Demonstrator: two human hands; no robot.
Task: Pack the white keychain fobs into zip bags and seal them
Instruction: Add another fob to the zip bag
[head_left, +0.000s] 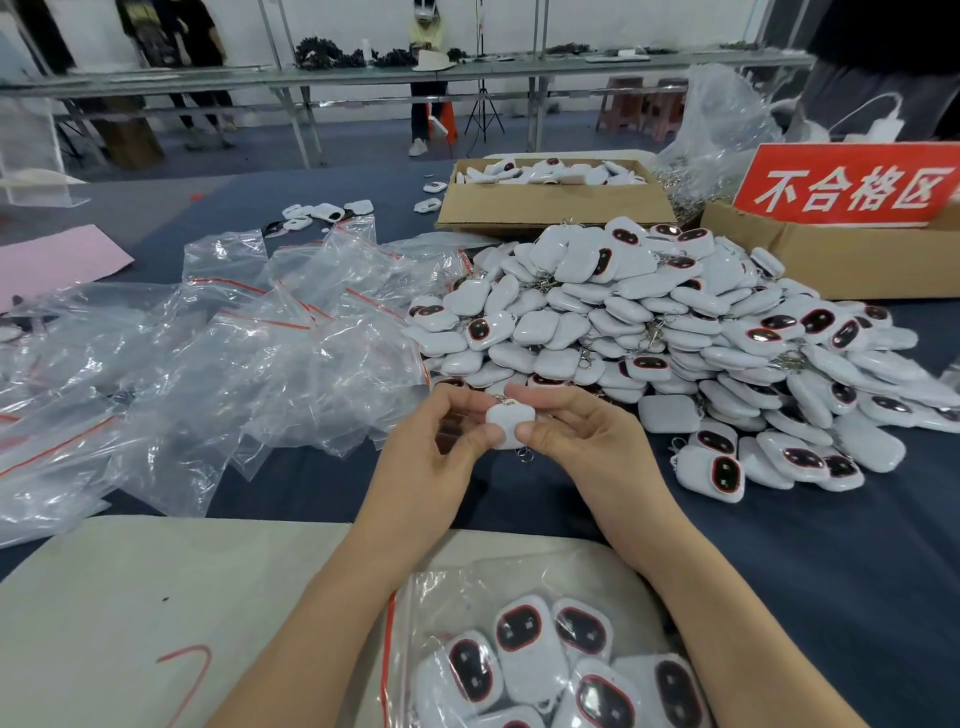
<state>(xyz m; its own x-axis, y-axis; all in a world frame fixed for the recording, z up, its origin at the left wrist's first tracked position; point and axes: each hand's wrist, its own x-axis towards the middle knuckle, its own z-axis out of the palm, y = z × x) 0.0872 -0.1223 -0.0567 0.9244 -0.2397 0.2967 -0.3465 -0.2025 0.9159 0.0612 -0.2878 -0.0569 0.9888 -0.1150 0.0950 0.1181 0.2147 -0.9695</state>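
Observation:
Both hands hold one white keychain fob (508, 422) above the dark tablecloth, its metal ring dangling below. My left hand (435, 448) pinches its left side and my right hand (576, 427) pinches its right side. Just behind and to the right spreads a big pile of white fobs (675, 332), some showing dark oval faces with red rims. A zip bag with a red seal strip (524, 649) lies near my body, holding several fobs. Empty zip bags (234, 338) lie heaped at the left.
A cardboard box of fobs (553, 200) stands behind the pile. Another box (841, 260) with a red sign (852, 184) is at the right. A beige mat (156, 597) covers the near table edge. A pink sheet (52, 260) lies far left. A person stands at benches beyond.

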